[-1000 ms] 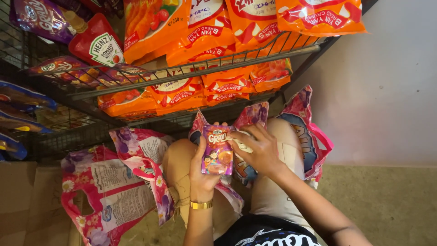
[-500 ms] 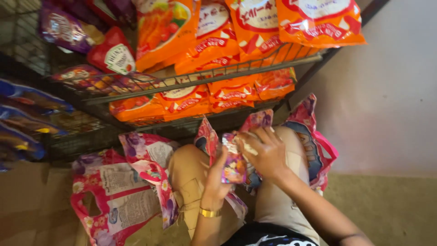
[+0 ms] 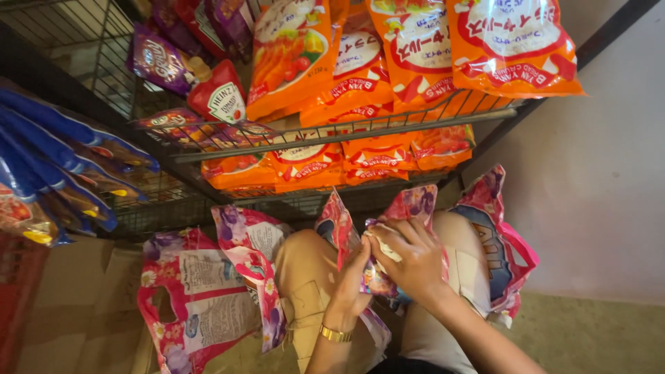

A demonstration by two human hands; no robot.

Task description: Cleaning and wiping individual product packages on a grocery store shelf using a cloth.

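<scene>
A black wire rack [image 3: 332,135] is filling the upper half of the view, its top running out of frame. Orange snack bags [image 3: 415,62] are leaning over its front rail, cut off above, and more orange bags are lying half hidden on the shelf beneath that rail. Left of the rack's front rail, blue packets [image 3: 55,159] are jutting out, their far ends out of sight. Below the rack, a pink printed bag [image 3: 201,298] is lying open on cardboard beside the person's knees. Right of the rack, a bare wall is leaving open room. Just under the rack's lowest shelf, the left hand [image 3: 352,280] is pinching a small pink packet [image 3: 339,228] upright, while the right hand [image 3: 409,260] is curling over further packets, hiding most of them.
</scene>
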